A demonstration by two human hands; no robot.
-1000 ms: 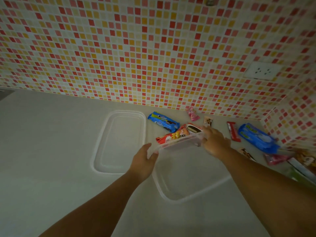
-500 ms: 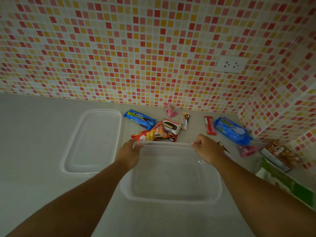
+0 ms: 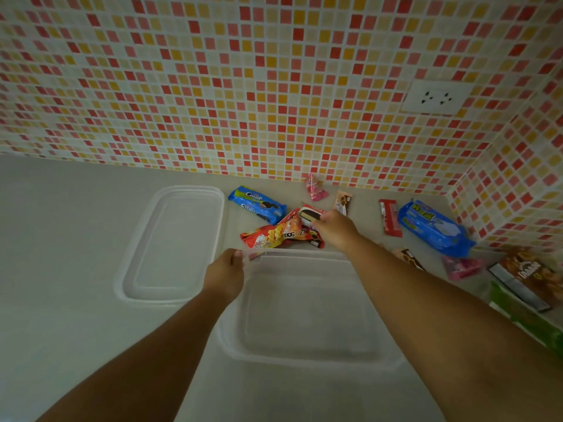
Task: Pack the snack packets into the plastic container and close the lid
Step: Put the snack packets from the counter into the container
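Observation:
A clear plastic container point(image 3: 304, 357) stands open on the counter in front of me, with nothing in it. My left hand point(image 3: 225, 274) pinches its far left corner. My right hand point(image 3: 336, 228) reaches past the far rim and closes on a white and red snack packet point(image 3: 309, 216). Right beside it lies an orange chips packet point(image 3: 274, 234). The clear lid point(image 3: 173, 245) lies flat to the container's left. A blue cookie packet point(image 3: 257, 204) sits behind the chips.
More snacks lie by the tiled wall: a pink candy point(image 3: 315, 188), a small brown packet point(image 3: 342, 202), a red bar point(image 3: 390, 217), a large blue packet point(image 3: 434, 228), a brown box point(image 3: 528, 277) and a green box point(image 3: 524, 318) at the right. A wall socket point(image 3: 435, 97) sits above.
The container has been set down square in front of me. My right hand has let go of its rim and moved forward onto the white and red packet. My left hand stays on the corner.

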